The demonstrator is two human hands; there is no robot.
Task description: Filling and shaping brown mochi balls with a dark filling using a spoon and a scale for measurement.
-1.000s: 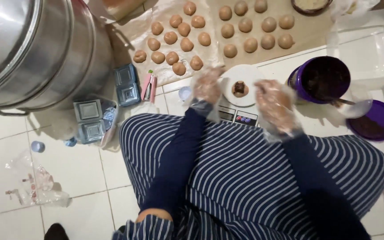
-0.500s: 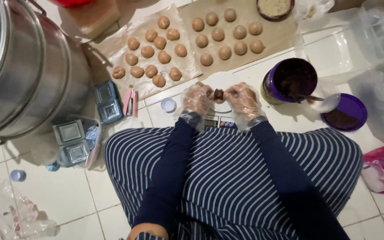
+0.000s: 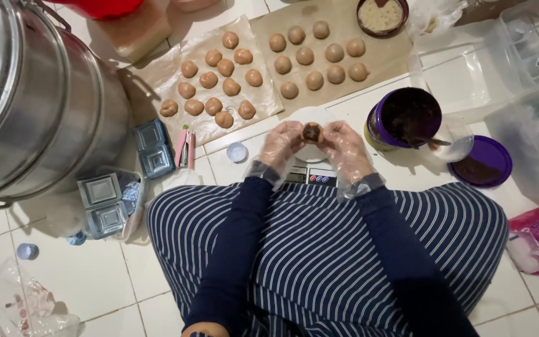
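Both of my hands wear thin clear plastic gloves. My left hand (image 3: 282, 145) and my right hand (image 3: 343, 147) meet over a small kitchen scale (image 3: 310, 175) and pinch one small dough piece (image 3: 311, 131) with dark brown filling showing in its middle. A white dish (image 3: 312, 114) lies under the hands on the scale. To the right stands an open purple-rimmed jar of dark brown paste (image 3: 405, 117) with a spoon (image 3: 433, 142) in it. Its purple lid (image 3: 482, 161) lies beside it.
Several tan dough balls sit on two brown paper sheets (image 3: 263, 106) (image 3: 387, 59) ahead. A big steel steamer pot (image 3: 32, 106) fills the left. Small square moulds (image 3: 154, 148) (image 3: 102, 204), a pink tool (image 3: 185, 147), a bowl of pale filling (image 3: 381, 15) and clear plastic boxes (image 3: 525, 56) lie around.
My hands came together from apart and picked the dough piece up off the dish; they now hold it between the fingertips. The view shifted, showing more of the floor ahead.
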